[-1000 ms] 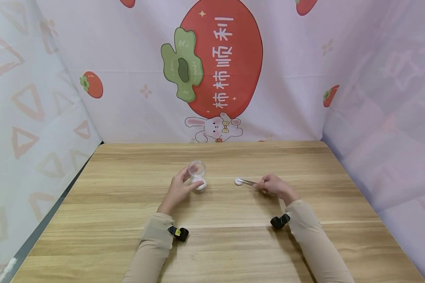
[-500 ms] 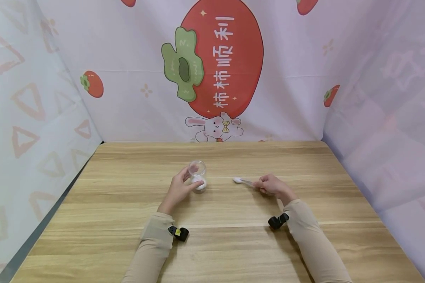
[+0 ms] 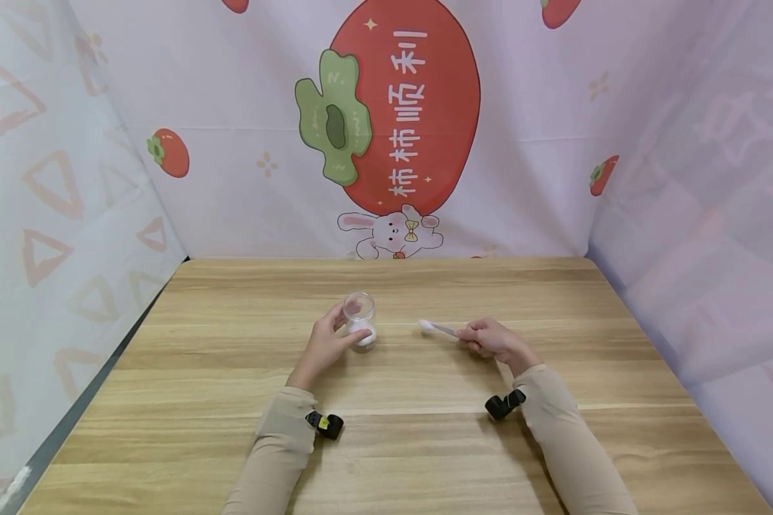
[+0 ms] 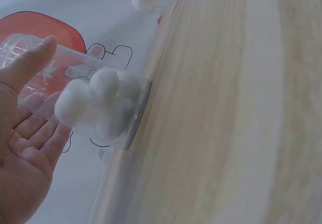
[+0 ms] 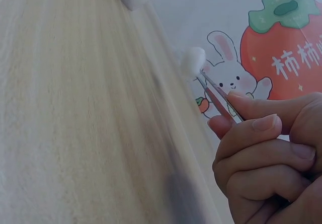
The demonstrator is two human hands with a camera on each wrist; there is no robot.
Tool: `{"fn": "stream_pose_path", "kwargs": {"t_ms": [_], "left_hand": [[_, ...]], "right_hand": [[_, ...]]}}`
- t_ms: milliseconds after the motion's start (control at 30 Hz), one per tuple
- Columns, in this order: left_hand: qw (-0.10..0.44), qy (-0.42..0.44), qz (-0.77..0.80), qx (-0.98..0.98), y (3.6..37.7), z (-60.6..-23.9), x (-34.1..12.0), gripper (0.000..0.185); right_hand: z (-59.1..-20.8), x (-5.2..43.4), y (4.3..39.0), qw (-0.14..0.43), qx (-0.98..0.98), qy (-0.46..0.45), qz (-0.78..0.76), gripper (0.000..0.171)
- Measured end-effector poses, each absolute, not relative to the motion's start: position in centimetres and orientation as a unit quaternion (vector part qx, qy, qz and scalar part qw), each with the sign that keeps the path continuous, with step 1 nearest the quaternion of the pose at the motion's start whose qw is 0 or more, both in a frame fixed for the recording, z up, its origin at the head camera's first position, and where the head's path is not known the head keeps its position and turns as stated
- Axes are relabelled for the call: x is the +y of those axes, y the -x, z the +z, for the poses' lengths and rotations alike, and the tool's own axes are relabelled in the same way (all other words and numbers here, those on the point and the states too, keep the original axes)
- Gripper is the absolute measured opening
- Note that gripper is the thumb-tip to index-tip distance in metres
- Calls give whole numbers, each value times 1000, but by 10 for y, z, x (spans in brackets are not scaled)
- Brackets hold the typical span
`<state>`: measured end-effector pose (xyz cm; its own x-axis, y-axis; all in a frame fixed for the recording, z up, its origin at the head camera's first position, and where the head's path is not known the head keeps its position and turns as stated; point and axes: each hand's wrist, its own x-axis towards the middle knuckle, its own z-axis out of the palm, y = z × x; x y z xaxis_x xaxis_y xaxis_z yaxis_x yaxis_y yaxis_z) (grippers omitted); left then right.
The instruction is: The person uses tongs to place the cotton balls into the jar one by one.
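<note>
Standing upright near the middle of the wooden surface point(image 3: 232, 400), the clear glass jar point(image 3: 360, 319) has an open mouth and several white cotton balls point(image 4: 95, 105) piled at its bottom. The left hand point(image 3: 325, 348) has its grip on the jar: thumb against the near side, fingers curved behind the glass. To the right of the jar, well apart from it, a single cotton ball point(image 3: 424, 325) is clamped in the tips of metal tweezers point(image 3: 444, 330) and sits just above the wood. The right hand point(image 3: 494, 339) pinches the tweezers between thumb and forefinger, the remaining fingers curled under. Both forearms wear beige sleeves point(image 3: 277, 450), each with a small black camera point(image 3: 325, 424) strapped at the wrist. Behind the surface hangs a pale printed cloth point(image 3: 522, 129) bearing a large red persimmon and a small rabbit.
</note>
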<state>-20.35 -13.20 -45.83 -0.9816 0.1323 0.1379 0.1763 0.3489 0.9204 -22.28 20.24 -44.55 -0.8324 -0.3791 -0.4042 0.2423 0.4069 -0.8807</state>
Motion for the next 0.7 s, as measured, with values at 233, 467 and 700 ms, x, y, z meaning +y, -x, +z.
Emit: {"fn": "stream_pose_path", "kwargs": {"t_ms": [233,467,700], "left_hand": [[26,99,-562,-821,204,-459,-132,73],[27,95,-566,-818,204,-459,-131,71],[33,105,-567,-816,204,-460,-131,72]], "right_hand": [[-438,197,221,268,799,63,-535,27],[-425,191,220,274,783,86,-552,27],[-417,182,222,285,763,84,-574,28]]}}
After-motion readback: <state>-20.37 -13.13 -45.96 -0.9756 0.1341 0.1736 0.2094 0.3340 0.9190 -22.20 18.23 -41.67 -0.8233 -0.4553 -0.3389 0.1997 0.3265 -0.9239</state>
